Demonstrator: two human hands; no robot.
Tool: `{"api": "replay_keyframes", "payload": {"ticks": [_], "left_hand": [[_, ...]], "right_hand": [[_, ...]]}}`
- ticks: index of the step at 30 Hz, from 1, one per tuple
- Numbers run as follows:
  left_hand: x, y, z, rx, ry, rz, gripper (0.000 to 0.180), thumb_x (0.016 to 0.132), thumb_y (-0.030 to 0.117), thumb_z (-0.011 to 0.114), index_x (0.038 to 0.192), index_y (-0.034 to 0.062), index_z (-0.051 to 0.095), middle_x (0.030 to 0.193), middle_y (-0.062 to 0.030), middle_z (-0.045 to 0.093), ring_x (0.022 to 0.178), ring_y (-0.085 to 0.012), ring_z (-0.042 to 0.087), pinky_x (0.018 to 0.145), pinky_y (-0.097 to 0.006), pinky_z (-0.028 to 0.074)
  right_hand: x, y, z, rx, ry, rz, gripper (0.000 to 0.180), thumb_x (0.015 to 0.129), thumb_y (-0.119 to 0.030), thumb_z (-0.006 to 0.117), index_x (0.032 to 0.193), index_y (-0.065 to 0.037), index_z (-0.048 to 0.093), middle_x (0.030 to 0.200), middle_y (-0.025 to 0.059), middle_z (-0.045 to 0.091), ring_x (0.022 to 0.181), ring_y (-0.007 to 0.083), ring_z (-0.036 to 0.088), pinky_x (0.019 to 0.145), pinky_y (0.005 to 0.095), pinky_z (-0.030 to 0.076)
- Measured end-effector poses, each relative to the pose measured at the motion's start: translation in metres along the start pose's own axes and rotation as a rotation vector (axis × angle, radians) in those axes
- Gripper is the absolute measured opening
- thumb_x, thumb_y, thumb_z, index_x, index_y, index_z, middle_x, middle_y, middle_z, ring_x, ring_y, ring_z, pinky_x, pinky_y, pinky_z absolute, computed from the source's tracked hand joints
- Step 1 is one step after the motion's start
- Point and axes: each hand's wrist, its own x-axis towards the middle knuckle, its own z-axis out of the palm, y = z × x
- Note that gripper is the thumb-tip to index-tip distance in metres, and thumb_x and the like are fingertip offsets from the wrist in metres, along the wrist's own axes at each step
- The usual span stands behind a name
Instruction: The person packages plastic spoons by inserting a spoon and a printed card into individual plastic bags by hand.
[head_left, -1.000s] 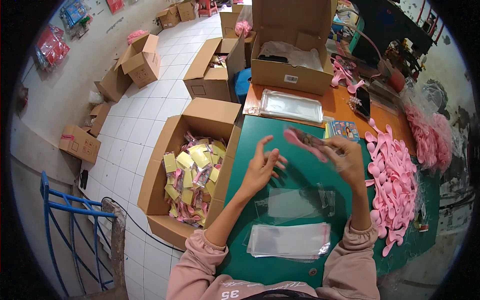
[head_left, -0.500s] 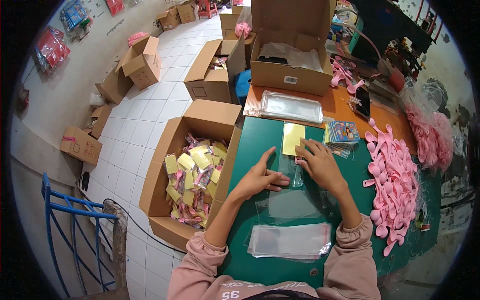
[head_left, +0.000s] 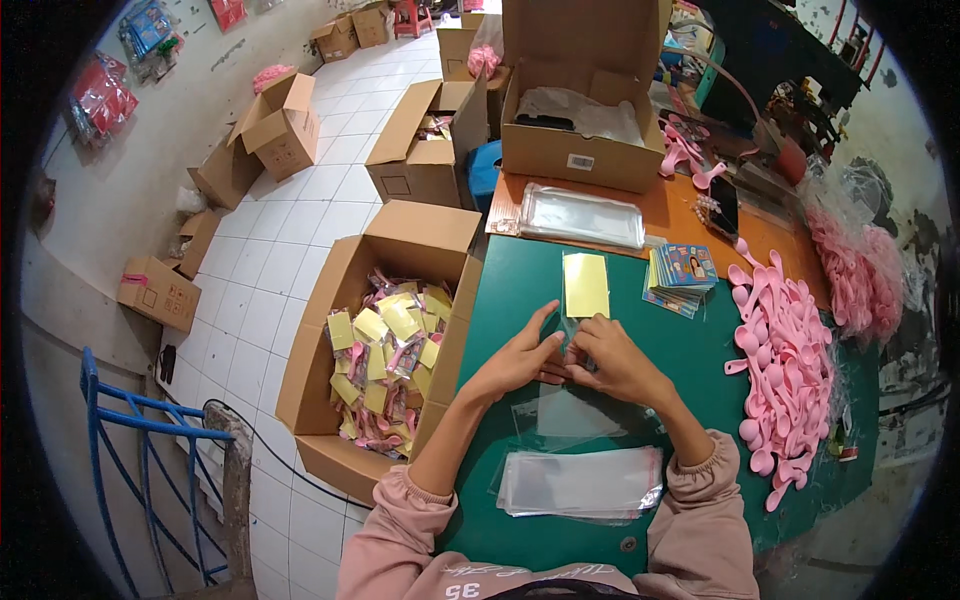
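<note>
A yellow card (head_left: 586, 284) lies at the upper end of a narrow clear plastic bag (head_left: 570, 325) on the green tabletop. The bag's lower part runs under my hands and is mostly hidden. With fingers curled and pinched, my right hand (head_left: 618, 358) grips the bag just below the card. My left hand (head_left: 515, 360) rests beside the bag's left edge, index finger stretched out and thumb apart, fingertips close to the right hand. Nearer to me are a few loose clear sleeves (head_left: 575, 415) and a stack of clear bags (head_left: 580, 482).
Pink plastic spoons (head_left: 785, 370) are heaped on the right, with a fanned stack of printed cards (head_left: 685, 275) beyond my right hand. A packet of clear sleeves (head_left: 582, 215) lies farther back. Left of the table stands a carton (head_left: 325, 350) of packed bags with yellow cards.
My right hand has moved down off the yellow card and its fingers have curled onto the bag. The left hand has shifted slightly, its fingertips now close to the right hand.
</note>
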Motion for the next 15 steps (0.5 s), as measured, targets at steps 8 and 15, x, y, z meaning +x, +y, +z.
{"api": "replay_keyframes", "payload": {"ticks": [8,15], "left_hand": [[0.006,-0.003,0.006,0.419,0.128,0.223,0.058,0.086,0.000,0.042,0.137,0.0168,0.022,0.080,-0.0061,0.059,0.068,-0.0119,0.057,0.063,-0.026,0.051],[0.008,-0.006,-0.002,0.072,-0.003,0.171,0.049,0.086,-0.003,0.038,0.132,0.0084,0.026,0.086,-0.0166,0.061,0.084,-0.0209,0.064,0.069,-0.029,0.054]], "right_hand": [[-0.005,-0.009,-0.021,0.208,-0.121,-0.112,0.012,0.072,-0.010,0.062,0.075,-0.006,0.051,0.077,0.0074,0.048,0.077,0.0229,0.048,0.073,0.0320,0.040],[-0.109,0.058,-0.138,0.718,0.207,0.274,0.010,0.078,-0.009,0.057,0.074,-0.004,0.050,0.077,0.0023,0.046,0.070,0.0118,0.045,0.062,0.0231,0.036]]}}
